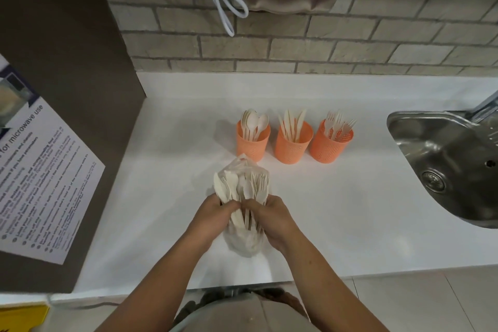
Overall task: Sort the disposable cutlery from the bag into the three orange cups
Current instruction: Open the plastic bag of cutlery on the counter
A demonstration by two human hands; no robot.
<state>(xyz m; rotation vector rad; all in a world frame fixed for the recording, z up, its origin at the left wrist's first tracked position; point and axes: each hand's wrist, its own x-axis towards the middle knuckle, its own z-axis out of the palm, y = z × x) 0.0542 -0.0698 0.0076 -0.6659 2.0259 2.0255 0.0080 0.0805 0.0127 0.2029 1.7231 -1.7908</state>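
Bag: a thin, translucent white plastic bag [242, 244] lies on the white worktop [161, 170] in front of the person. Its long axis runs straight away from them, with the closed end nearest the body and the open mouth towards the cups.
Cutlery in bag: a mixed bundle of pale disposable cutlery [239, 186] lies along the same axis. The heads fan out of the mouth and point at the wall, and the handles point back towards the person.
Left hand: the left hand [215, 213] takes the bundle from its left side, its grip curled round bag and handles at mid-length.
Right hand: the right hand [272, 219] does the same from the right. Its grip wraps the bundle, and the fingers of both hands nearly meet on top.
Cups: three orange cups stand upright in a row just beyond the bag's mouth, close beside each other.
Left cup [252, 145]: holds spoons [254, 121], bowls up.
Middle cup [292, 148]: holds knives [292, 121], blades up.
Right cup [330, 148]: holds forks [338, 122], tines up, leaning slightly right.
Surroundings: a steel sink [452, 159] is set into the worktop at the right, and a brick wall [296, 48] stands behind. A printed microwave notice [40, 170] hangs on the dark panel at the left.
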